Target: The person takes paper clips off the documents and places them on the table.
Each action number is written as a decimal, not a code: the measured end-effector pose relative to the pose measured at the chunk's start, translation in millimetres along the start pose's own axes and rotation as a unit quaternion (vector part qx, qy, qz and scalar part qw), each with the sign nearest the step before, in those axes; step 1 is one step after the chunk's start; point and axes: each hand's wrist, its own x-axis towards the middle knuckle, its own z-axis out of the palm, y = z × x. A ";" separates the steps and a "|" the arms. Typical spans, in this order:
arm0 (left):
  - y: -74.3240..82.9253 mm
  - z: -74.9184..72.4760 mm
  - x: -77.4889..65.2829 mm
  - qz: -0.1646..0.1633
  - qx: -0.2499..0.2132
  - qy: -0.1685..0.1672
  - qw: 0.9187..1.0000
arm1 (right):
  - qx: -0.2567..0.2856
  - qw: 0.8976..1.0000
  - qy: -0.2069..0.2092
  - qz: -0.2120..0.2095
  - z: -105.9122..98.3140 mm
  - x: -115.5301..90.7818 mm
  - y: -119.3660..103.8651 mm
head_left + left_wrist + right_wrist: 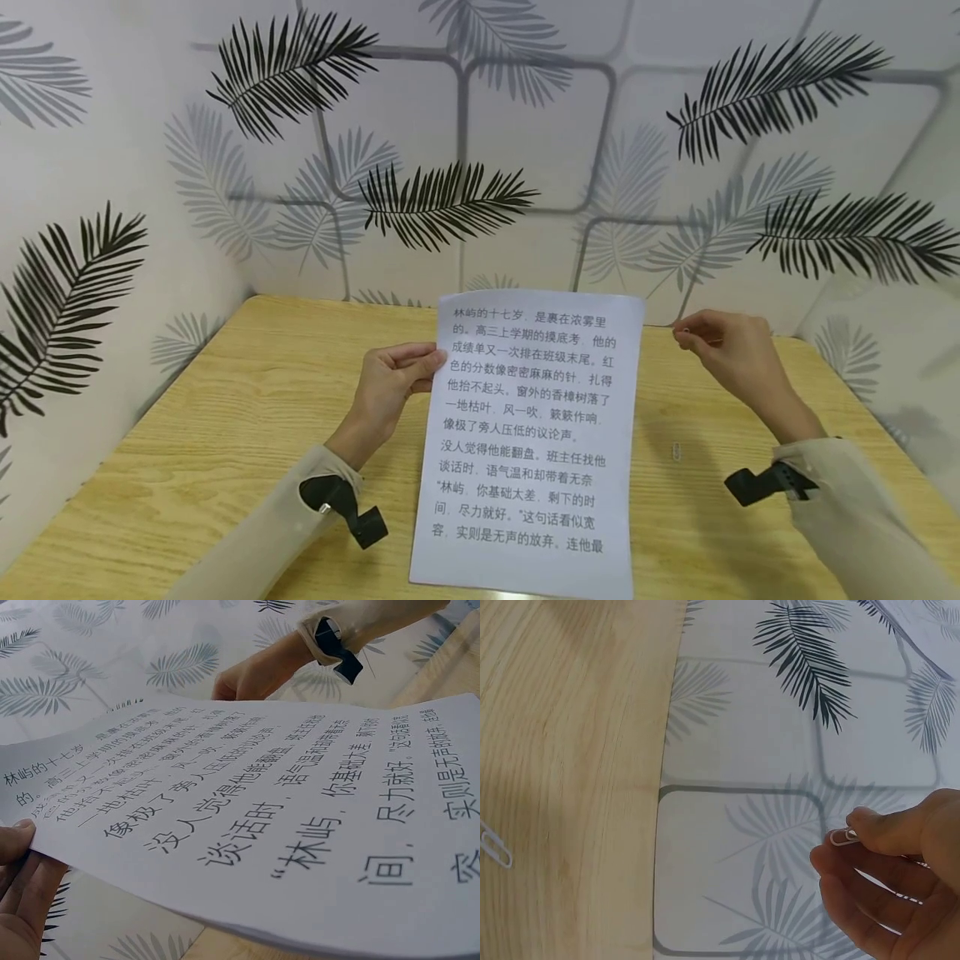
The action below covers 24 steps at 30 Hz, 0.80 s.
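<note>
My left hand (387, 392) pinches the left edge of a printed white sheet of paper (525, 442) between thumb and fingers, holding it raised above the table. In the left wrist view the paper (247, 802) spreads out from the thumb, and its lower edge looks layered. To the right of the paper, apart from it, my right hand (731, 350) is raised. The right wrist view shows this hand pinching a small white paper clip (844, 837) between thumb and forefinger. A second paper clip (677, 451) lies on the table below the right hand.
The light wooden table (225, 433) reaches back to a wall (525, 242) covered in leaf-patterned paper. Black straps with small cameras sit on both wrists, the left camera (369, 527) close to the paper's left edge.
</note>
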 end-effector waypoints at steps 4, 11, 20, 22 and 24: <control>-0.8 -0.6 0.5 -0.001 0.002 0.000 1.000 | -0.004 1.000 0.000 0.002 -0.9 -9.4 11.8; -1.4 -1.7 0.9 -0.006 0.001 0.004 1.000 | -0.013 1.000 -0.014 0.024 1.3 -28.7 27.4; -0.6 -2.6 0.3 0.000 -0.004 0.001 1.000 | 0.000 0.998 -0.041 0.051 15.9 -49.6 36.2; -0.7 -2.0 0.4 0.000 -0.005 0.000 1.000 | 0.003 0.997 -0.053 0.058 18.0 -54.2 37.4; -0.5 -1.5 0.5 0.000 -0.004 0.000 1.000 | 0.007 0.996 -0.060 0.062 19.8 -58.1 38.7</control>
